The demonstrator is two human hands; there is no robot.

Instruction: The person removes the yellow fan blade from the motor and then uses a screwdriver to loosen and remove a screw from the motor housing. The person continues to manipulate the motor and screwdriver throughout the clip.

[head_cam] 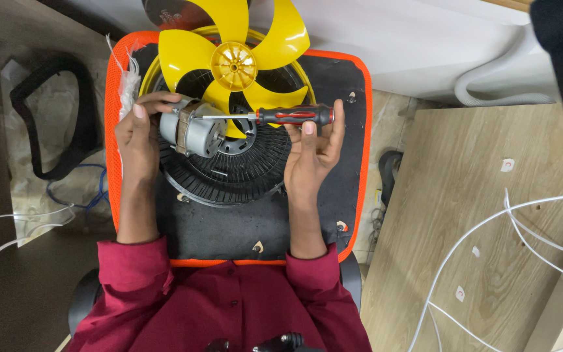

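My left hand point(139, 133) grips a grey metal fan motor point(190, 130) by its left end. My right hand point(311, 150) holds a screwdriver point(281, 116) by its black and red handle, the thin shaft pointing left with its tip against the motor. Under both hands lies a round black fan grille point(229, 176). A yellow fan blade point(232, 49) rests on the grille's far side, above the motor.
Everything rests on a black chair seat with an orange rim point(360, 130). A wooden board point(483, 215) with white cables point(490, 234) lies to the right. A white hose point(496, 81) curls at the back right. A black strap point(47, 117) and plastic sheeting lie left.
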